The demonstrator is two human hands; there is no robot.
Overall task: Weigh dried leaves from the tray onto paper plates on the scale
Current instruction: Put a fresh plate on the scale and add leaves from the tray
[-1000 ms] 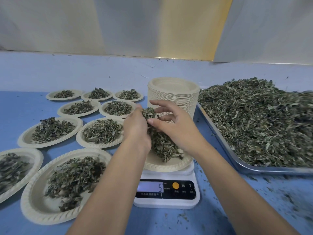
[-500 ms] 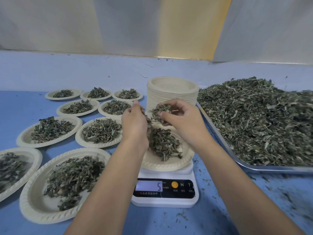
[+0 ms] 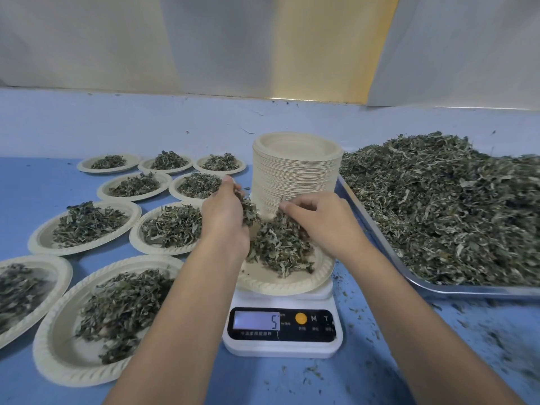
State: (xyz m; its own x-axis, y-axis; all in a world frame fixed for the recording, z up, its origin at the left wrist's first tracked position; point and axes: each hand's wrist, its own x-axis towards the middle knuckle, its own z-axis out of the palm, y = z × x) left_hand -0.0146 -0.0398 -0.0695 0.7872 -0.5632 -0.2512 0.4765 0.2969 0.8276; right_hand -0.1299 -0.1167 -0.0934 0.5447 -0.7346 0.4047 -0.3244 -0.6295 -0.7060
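- Worktop (image 3: 29, 176): blue surface; it carries every item listed below.
- Filled paper plates (image 3: 81, 251): nine in view, spread over the left half of the worktop from the front edge toward the back edge. Each holds a portion of leaf. The front-left one is cut off by the frame.
- Left hand (image 3: 225, 217): over the left side of the plate on the scale, fingers curled and gripping a clump lifted from the leaf pile (image 3: 280, 247).
- Weighing plate (image 3: 280, 287): seated on the scale, carrying the leaf pile at its centre.
- Scale (image 3: 280, 346): white, at the middle of the worktop near the front edge. The display (image 3: 257, 320) reads 5.
- Plate stack (image 3: 298, 171): empty plates, upright, directly behind the scale.
- Right hand (image 3: 318, 220): over the right side of the weighing plate, fingers curled, pinching leaf at the top of the pile.
- Tray (image 3: 365, 220): metal, on the right side of the worktop, just beside the stack and scale, heaped with dried leaves (image 3: 453, 206).
- Leaf crumbs (image 3: 482, 340): scattered toward the front-right corner.
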